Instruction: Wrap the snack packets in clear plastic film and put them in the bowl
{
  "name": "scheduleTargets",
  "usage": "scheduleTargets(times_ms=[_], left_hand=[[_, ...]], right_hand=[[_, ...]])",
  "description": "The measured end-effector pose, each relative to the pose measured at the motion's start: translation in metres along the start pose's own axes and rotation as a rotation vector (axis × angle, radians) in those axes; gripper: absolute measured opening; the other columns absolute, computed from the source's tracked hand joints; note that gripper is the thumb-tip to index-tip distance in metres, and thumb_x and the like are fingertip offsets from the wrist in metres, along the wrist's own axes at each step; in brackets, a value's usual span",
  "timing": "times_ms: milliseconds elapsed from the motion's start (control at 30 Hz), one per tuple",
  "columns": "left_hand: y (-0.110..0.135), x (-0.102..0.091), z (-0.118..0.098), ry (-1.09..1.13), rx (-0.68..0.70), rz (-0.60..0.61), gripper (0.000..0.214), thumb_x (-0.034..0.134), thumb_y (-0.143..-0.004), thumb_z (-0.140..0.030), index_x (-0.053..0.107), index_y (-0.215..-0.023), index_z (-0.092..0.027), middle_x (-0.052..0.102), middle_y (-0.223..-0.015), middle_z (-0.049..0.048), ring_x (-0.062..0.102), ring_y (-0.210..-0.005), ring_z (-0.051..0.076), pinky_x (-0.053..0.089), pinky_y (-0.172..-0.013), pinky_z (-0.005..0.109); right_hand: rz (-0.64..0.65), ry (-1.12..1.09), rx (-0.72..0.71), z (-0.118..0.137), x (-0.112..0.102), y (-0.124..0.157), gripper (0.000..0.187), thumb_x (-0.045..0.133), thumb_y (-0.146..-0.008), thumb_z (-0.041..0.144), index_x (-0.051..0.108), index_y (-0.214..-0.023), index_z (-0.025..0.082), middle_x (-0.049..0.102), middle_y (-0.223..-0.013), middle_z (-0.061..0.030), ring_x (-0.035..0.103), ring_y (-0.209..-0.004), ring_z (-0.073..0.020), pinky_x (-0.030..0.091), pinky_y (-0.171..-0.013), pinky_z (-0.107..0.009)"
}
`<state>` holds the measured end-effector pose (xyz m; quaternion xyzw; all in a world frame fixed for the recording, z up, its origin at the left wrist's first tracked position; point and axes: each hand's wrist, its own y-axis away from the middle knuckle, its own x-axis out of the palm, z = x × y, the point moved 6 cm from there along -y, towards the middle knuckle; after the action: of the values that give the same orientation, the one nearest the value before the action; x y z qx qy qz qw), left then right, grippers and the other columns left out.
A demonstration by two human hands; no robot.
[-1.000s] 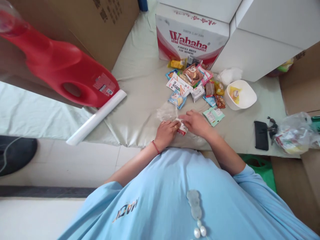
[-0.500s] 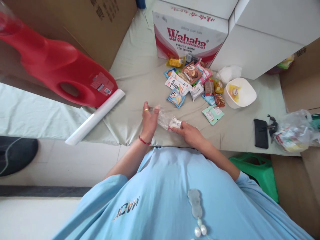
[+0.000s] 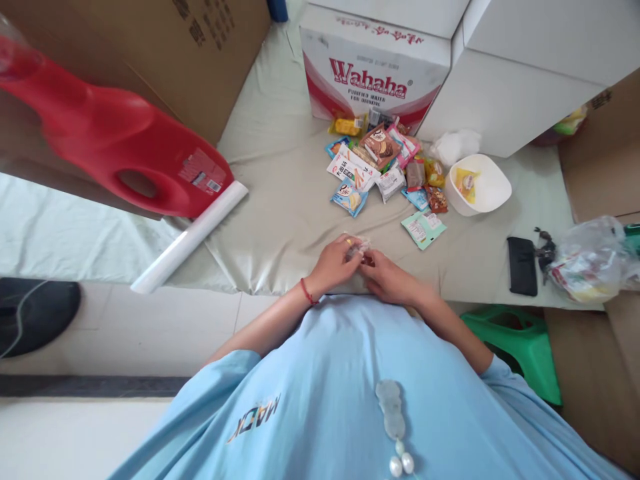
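Observation:
My left hand (image 3: 334,263) and my right hand (image 3: 389,277) meet close in front of my body, low on the pale cloth. Both have their fingers closed on a small clear plastic bag (image 3: 358,247) with a snack packet inside; most of it is hidden by my fingers. A red cord circles my left wrist. Further out lies a heap of several snack packets (image 3: 381,164), and a light green packet (image 3: 423,229) lies alone just beyond my right hand.
A white bowl (image 3: 487,197) holds a yellow wrapper. A Wahaha carton (image 3: 373,73) and white boxes stand behind. A red jug (image 3: 115,150) and a white roll (image 3: 190,237) lie left. A black phone (image 3: 521,265), a plastic bag (image 3: 590,260) and a green stool (image 3: 520,340) are right.
Half a second ago my left hand was raised and open beside the stretched-out bag; now it has come down and both hands are closed together on the bunched bag.

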<state>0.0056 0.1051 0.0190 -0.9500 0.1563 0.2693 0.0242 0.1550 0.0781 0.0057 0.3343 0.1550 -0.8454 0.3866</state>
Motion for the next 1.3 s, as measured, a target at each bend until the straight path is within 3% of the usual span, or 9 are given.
scheduleTargets(times_ms=[100,233,300,467,700,867,967,1167,1300], left_hand=[[0.011,0.007,0.003,-0.165,0.097,0.040,0.033,0.051,-0.097,-0.025,0.071,-0.122,-0.019,0.072,-0.126,0.0116,0.067,-0.114,0.025,0.051,-0.098,0.041],[0.022,0.022,0.001,-0.490,0.194,0.064,0.033,0.051,-0.100,-0.022,0.071,-0.127,-0.020,0.071,-0.129,0.0136,0.061,-0.125,0.030,0.042,-0.105,0.049],[0.024,0.028,-0.004,-0.587,0.217,0.062,0.034,0.051,-0.101,-0.019,0.070,-0.129,-0.018,0.070,-0.130,0.0156,0.059,-0.127,0.031,0.040,-0.104,0.050],[0.023,0.028,-0.010,-0.743,0.189,0.002,0.034,0.047,-0.105,-0.022,0.072,-0.128,-0.017,0.068,-0.127,0.0191,0.054,-0.127,0.035,0.039,-0.097,0.049],[0.019,0.041,-0.005,-0.710,0.273,0.198,0.031,0.044,-0.103,-0.016,0.074,-0.111,-0.011,0.071,-0.108,0.0184,0.061,-0.112,0.031,0.046,-0.096,0.047],[0.039,0.016,0.005,-0.490,0.191,0.239,0.054,0.062,-0.094,-0.035,0.062,-0.138,-0.004,0.064,-0.141,0.0271,0.057,-0.137,0.038,0.046,-0.116,0.056],[0.061,-0.007,0.011,-0.345,0.140,0.225,0.065,0.061,-0.094,-0.043,0.054,-0.150,-0.009,0.053,-0.160,0.0237,0.046,-0.152,0.037,0.040,-0.125,0.058],[0.074,-0.045,0.029,-0.125,-0.107,-0.077,0.034,0.053,-0.099,-0.039,0.075,-0.119,-0.023,0.076,-0.127,0.0105,0.068,-0.127,0.029,0.054,-0.113,0.051],[0.068,-0.055,0.030,0.010,-0.199,-0.259,0.027,0.056,-0.098,-0.041,0.076,-0.104,-0.022,0.077,-0.114,0.0085,0.071,-0.113,0.026,0.056,-0.108,0.046]], right_hand=[[-0.093,-0.071,-0.001,-0.008,-0.010,0.027,0.036,0.057,-0.102,0.033,0.070,-0.135,0.026,0.062,-0.143,-0.0131,0.060,-0.131,-0.0278,0.051,-0.112,-0.048],[-0.439,0.143,0.408,-0.039,-0.019,0.047,0.037,0.060,-0.101,0.038,0.069,-0.134,0.021,0.065,-0.121,-0.0168,0.062,-0.113,-0.0314,0.055,-0.102,-0.052],[-0.450,0.258,0.488,-0.041,-0.013,0.046,0.037,0.068,-0.094,0.033,0.072,-0.127,0.018,0.062,-0.125,-0.0203,0.056,-0.117,-0.0363,0.052,-0.104,-0.057],[-0.430,0.091,0.406,-0.025,-0.011,0.032,0.014,0.060,-0.094,0.022,0.071,-0.102,0.021,0.067,-0.115,-0.0139,0.062,-0.106,-0.0288,0.054,-0.096,-0.045],[-0.486,-0.073,0.276,-0.005,-0.026,-0.024,0.012,0.058,-0.098,0.026,0.070,-0.099,0.023,0.071,-0.096,-0.0061,0.065,-0.086,-0.0211,0.053,-0.082,-0.033],[-0.346,0.097,0.266,0.006,-0.010,-0.069,0.022,0.048,-0.105,0.022,0.070,-0.108,0.021,0.071,-0.105,-0.0093,0.065,-0.101,-0.0230,0.050,-0.092,-0.034],[-0.193,0.286,0.349,0.010,0.003,-0.079,0.025,0.045,-0.108,0.022,0.070,-0.107,0.019,0.068,-0.108,-0.0126,0.062,-0.101,-0.0253,0.049,-0.090,-0.035],[-0.122,0.498,0.313,0.017,0.018,-0.080,0.035,0.073,-0.096,0.040,0.067,-0.124,0.019,0.062,-0.121,-0.0188,0.054,-0.115,-0.0361,0.051,-0.093,-0.045],[-0.215,0.451,0.365,0.010,0.005,-0.072,0.020,0.060,-0.101,0.024,0.070,-0.118,0.025,0.064,-0.115,-0.0143,0.056,-0.109,-0.0319,0.053,-0.092,-0.043]])
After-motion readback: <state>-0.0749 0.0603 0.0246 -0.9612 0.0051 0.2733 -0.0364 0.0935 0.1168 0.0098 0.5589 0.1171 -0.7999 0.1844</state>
